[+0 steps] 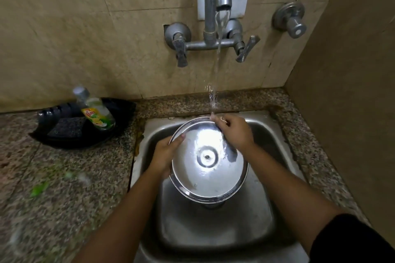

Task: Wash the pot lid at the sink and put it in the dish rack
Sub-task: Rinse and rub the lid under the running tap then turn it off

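Both hands, left hand [164,153] and right hand [234,132], hold the wet lid [208,160] over the sink [267,134]; being slippery, it could drop.

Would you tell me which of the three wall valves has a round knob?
The separate valve far right of the spout; the two on the mixer, left and right, have levers.

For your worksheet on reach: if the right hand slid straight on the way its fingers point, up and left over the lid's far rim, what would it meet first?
Probably the falling water stream, which lands right at the right hand fingertips; depth is uncertain.
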Demonstrator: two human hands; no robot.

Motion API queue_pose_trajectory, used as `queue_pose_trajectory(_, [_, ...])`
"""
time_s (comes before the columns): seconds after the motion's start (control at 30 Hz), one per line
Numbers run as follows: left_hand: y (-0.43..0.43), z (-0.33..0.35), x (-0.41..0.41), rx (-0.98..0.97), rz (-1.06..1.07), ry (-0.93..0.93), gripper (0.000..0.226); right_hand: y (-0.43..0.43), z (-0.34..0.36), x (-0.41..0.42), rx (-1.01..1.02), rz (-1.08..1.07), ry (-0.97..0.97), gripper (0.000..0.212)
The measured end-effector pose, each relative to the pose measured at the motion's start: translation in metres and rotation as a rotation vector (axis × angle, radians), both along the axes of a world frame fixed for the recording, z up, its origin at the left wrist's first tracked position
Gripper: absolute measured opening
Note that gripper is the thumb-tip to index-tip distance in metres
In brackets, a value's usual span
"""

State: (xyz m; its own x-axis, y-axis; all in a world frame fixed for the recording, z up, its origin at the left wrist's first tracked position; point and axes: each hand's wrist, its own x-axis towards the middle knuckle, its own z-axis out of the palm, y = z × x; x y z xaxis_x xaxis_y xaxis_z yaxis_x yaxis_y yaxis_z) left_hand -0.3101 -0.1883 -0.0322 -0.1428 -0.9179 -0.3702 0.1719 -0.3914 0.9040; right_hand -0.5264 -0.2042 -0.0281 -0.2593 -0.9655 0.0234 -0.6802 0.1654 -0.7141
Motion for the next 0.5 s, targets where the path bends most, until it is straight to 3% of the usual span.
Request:
queue_pose_trajectory(0.07, [0.007, -0.001, -0.005, 0.032, 0.076, -0.034, 0.037, 0.014, -0.01, 0.012, -0.213, -0.076, 0.415, 0.027])
queue_pose_trajectory(0.1, [0.009, -0.003, -0.008, 0.048, 0.096, -0.061, 0.042, 0.018, -0.012, 0.021, -0.278, -0.092, 0.492, 0.028])
queue_pose_trajectory(0.17, [0.013, -0.003, -0.019, 0.079, 0.086, -0.084, 0.045, 0.018, -0.016, 0.043, -0.259, -0.064, 0.502, 0.043])
queue_pose_trajectory(0.23, [0.014, -0.003, -0.031, 0.115, 0.099, -0.093, 0.043, 0.021, -0.017, 0.071, -0.2, 0.12, 0.483, 0.056])
queue_pose_trajectory(0.4, [0.001, 0.0, -0.02, 0.113, 0.331, 0.042, 0.036, 0.078, -0.039, 0.07, -0.15, 0.606, 0.607, 0.06])
queue_pose_trajectory(0.5, [0.002, -0.003, -0.006, 0.031, 0.334, -0.045, 0.037, 0.09, -0.054, 0.014, -0.091, 0.437, 0.684, 0.067])
